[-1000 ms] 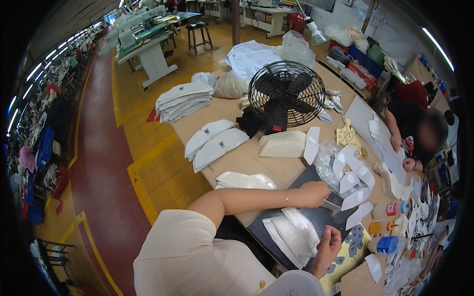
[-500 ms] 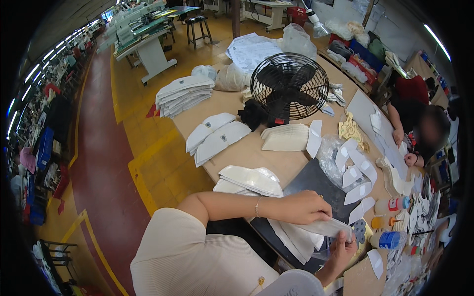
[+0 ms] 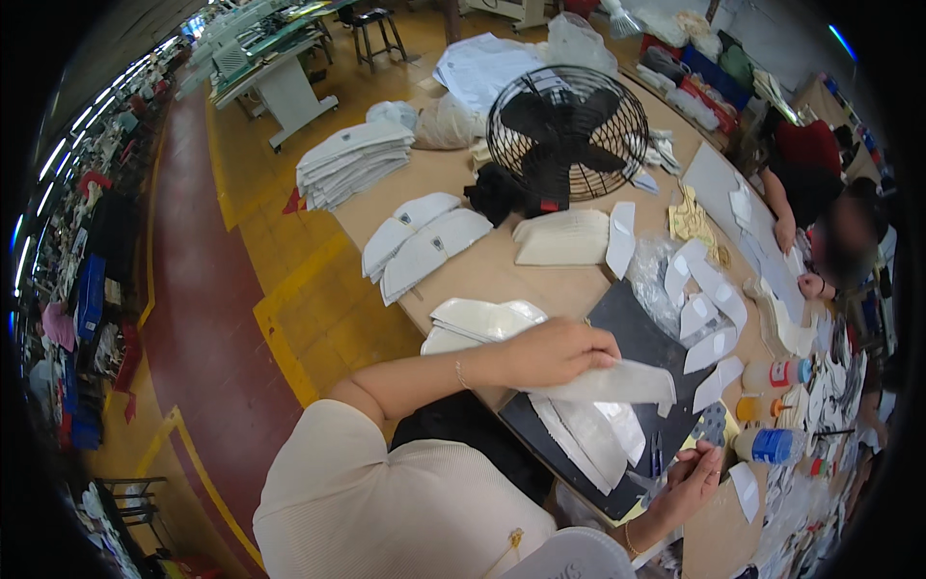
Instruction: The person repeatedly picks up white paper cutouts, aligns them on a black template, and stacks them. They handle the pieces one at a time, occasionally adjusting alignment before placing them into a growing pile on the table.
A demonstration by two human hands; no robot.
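My left hand (image 3: 564, 352) is closed on one end of a long white curved fabric panel (image 3: 632, 383), which stretches to the right above a dark mat (image 3: 627, 318). Below this panel, white panels (image 3: 584, 439) lie overlapping on the mat. Near the mat's right edge, my right hand (image 3: 687, 482) is apart from the panel. Its fingers are loosely bent, and nothing shows between them. Beside it lies a slim dark tool (image 3: 656, 454), too small to identify. More white panels (image 3: 482, 318) are piled just beyond my left wrist.
A black fan (image 3: 567, 135) stands at the table's far side. Stacked panels (image 3: 352, 164) and a cream stack (image 3: 562, 238) lie around it. Bottles, including a blue-labelled one (image 3: 769, 445), stand at right. Another person's arm (image 3: 779, 203) rests across the table.
My right hand has let go of the panel and moved down and slightly right. My left hand has carried the panel up and left. The view has shifted slightly.
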